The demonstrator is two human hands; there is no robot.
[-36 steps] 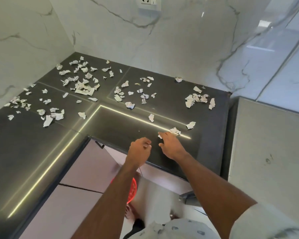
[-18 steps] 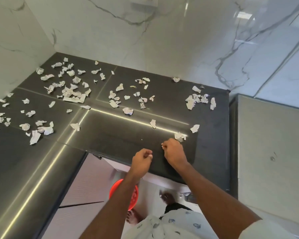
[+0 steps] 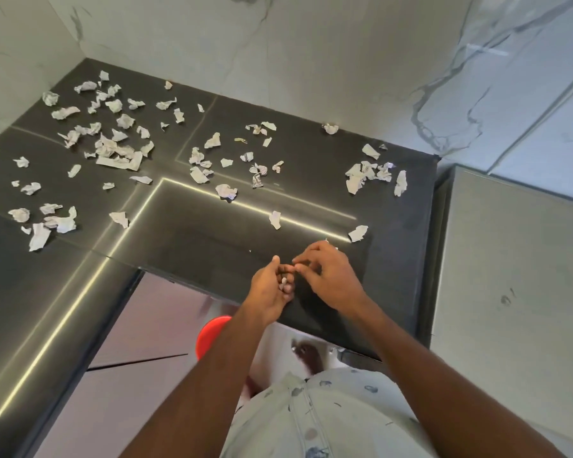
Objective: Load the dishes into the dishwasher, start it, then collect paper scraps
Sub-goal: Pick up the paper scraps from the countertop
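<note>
White paper scraps (image 3: 280, 285) sit bunched in the curled left hand (image 3: 268, 289) over the counter's near edge; the right hand (image 3: 328, 276) meets it, fingertips pinched, seemingly passing a piece across. Collecting looks barely begun: most scattered scraps (image 3: 113, 150) litter the dark countertop (image 3: 186, 246). No dishwasher shows.

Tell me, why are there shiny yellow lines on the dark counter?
In the head view, those lines are glare: light reflecting off the glossy countertop among the paper scraps; the marble wall gleams too, and the wide lens bends the edges.
</note>
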